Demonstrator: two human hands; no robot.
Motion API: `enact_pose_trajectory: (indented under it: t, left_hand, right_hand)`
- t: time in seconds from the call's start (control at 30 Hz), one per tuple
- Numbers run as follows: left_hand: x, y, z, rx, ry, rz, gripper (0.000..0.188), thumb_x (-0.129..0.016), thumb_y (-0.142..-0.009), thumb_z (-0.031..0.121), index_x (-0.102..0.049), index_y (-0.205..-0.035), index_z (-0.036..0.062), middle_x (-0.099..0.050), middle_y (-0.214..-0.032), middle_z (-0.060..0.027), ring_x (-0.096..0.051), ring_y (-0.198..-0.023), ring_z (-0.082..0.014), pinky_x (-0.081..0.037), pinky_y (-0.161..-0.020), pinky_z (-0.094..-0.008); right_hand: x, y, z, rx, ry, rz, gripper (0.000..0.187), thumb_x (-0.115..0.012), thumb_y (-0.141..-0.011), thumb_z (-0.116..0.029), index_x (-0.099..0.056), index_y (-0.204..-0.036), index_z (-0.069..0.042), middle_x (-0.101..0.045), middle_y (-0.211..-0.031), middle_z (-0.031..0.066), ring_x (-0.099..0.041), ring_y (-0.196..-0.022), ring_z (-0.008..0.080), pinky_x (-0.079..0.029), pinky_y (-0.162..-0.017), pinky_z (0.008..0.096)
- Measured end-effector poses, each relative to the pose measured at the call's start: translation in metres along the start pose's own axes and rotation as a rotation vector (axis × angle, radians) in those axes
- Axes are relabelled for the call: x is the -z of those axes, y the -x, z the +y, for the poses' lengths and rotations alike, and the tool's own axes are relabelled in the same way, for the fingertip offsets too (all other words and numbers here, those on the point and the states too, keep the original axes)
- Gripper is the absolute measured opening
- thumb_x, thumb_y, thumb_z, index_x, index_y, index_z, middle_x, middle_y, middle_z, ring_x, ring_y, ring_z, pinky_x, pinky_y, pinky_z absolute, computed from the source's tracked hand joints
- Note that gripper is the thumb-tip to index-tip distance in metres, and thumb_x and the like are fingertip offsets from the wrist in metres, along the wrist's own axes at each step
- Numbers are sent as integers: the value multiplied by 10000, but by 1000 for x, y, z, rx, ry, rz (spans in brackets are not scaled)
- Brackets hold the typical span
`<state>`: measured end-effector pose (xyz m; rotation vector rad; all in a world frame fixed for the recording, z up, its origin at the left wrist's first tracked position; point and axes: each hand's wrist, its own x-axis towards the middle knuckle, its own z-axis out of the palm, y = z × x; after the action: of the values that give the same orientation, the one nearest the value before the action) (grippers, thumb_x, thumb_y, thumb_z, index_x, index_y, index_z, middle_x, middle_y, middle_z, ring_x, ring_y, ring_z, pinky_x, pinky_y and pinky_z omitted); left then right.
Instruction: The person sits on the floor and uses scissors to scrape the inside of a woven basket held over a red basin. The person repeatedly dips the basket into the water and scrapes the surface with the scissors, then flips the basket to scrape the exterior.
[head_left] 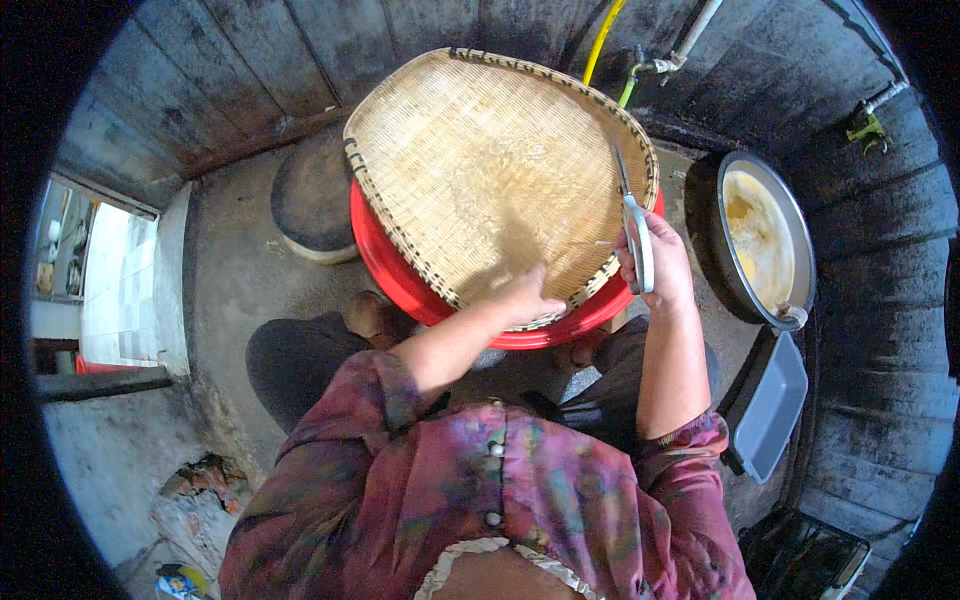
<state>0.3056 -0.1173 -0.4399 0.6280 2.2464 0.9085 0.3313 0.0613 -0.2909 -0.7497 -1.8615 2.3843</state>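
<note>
A wide woven bamboo tray [470, 130] with a dark-bound rim rests tilted on a red plastic basin [385, 265] in front of me. My right hand [668, 262] is closed round the pale grey handles of a pair of scissors [640, 235]. Their metal blades point away from me, along the tray's right edge. Over the tray's near edge is my left hand [515, 298], smeared by motion, its thumb apart from the other fingers. Just beyond its fingertips is a blurred brown patch; whether that is a held thing or a shadow, I cannot tell.
On the right stands a metal basin [765, 235] of cloudy yellowish liquid, with a grey rectangular tub [775, 405] nearer me. A round dark-topped block [315, 200] sits at the left. Beyond the tray, a yellow hose [602, 40] and pipe run along the dark wall.
</note>
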Motion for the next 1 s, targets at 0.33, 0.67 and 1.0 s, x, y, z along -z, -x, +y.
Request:
enact_pose_trajectory:
  t: [0.33,0.67,1.0]
  left_hand:
    - [39,35,-31,-28,-620,-506,347,-603,-786,354,-643,-955,53,-643,-910,-157,-620,-859,-308,-484,-759,-424]
    - [124,39,-117,157,-1062,-432,391,-648,-698,323,-634,-1022,105,-643,-957,-121,-612,-916,-282,-477,-766,-411]
    - [-37,19,-31,-50,-499,-13,299,-603,-761,251,-578,-926,3,-623,-873,-219,-610,-843,-350,-481,-771,-435]
  right_hand:
    - [31,4,-6,24,-22,76,249,-489,-892,-155,-517,-1112,-43,-550,-653,40,-463,-405,81,-368,-330,206]
    - [26,11,-6,37,-6,19,262,-471,-886,-129,-510,-1129,-40,-542,-646,32,-464,-413,76,-369,-333,208]
    - [19,4,2,22,18,-15,257,-538,-856,-158,-531,-1082,-35,-551,-643,47,-468,-413,83,-358,-331,207]
